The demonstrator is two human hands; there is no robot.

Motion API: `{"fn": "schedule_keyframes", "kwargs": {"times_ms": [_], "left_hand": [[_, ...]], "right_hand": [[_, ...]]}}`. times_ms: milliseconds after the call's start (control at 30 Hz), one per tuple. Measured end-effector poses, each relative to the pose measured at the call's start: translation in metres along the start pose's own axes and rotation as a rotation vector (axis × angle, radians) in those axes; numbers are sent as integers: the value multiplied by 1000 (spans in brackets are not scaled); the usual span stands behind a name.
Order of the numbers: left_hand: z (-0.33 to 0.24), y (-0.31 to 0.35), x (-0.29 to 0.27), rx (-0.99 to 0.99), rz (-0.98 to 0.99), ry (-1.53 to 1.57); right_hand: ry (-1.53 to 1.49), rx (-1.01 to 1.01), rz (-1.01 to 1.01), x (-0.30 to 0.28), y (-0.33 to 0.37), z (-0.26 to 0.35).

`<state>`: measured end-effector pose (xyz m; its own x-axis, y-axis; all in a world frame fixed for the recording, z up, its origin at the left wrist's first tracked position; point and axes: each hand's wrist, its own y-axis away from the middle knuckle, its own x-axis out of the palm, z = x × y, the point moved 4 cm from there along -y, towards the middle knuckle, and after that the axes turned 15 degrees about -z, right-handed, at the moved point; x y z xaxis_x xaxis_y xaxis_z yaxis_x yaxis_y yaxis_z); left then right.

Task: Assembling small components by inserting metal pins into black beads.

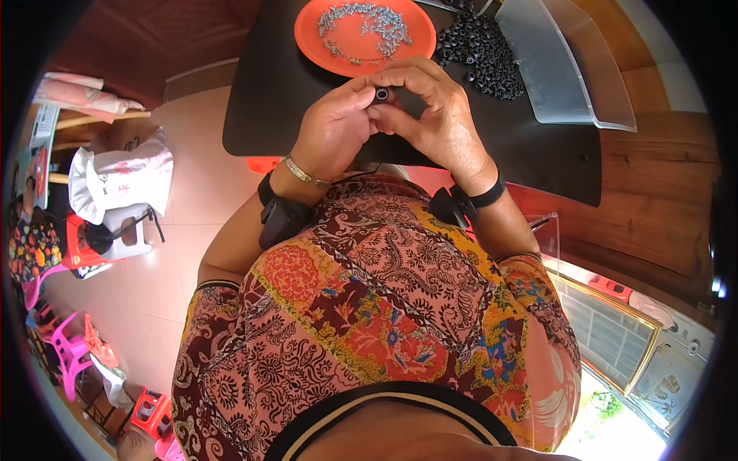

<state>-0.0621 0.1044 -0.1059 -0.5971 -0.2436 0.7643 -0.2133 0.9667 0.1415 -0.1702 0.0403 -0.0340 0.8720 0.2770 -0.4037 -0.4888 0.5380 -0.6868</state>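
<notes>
Both my hands meet over the near part of the black table [261,100], in front of an orange plate. Between their fingertips is a small black ring-shaped part [381,94] with a hole in its end. My left hand [334,127] has its thumb and fingers closed at the part's left side. From the right, my right hand [446,115] pinches it with thumb and forefinger. The orange plate [309,42] carries many small silvery metal pieces, perhaps screws. A heap of similar black parts [484,61] lies to the right of the plate.
A translucent plastic bin [546,65] lies on its side behind the black heap. At the left, a stuffed white sack [123,177] rests near a white stool. Pink stools [68,353] and another person in a floral garment [34,250] are farther left.
</notes>
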Motion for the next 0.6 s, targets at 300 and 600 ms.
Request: {"fn": "schedule_keyframes", "kwargs": {"times_ms": [300,600], "left_hand": [[-4,4,-1,-19,11,-78],[-10,3,-17,-4,21,-134]], "right_hand": [[-73,68,40,4,5,-11],[-110,78,108,7,-5,-12]]}}
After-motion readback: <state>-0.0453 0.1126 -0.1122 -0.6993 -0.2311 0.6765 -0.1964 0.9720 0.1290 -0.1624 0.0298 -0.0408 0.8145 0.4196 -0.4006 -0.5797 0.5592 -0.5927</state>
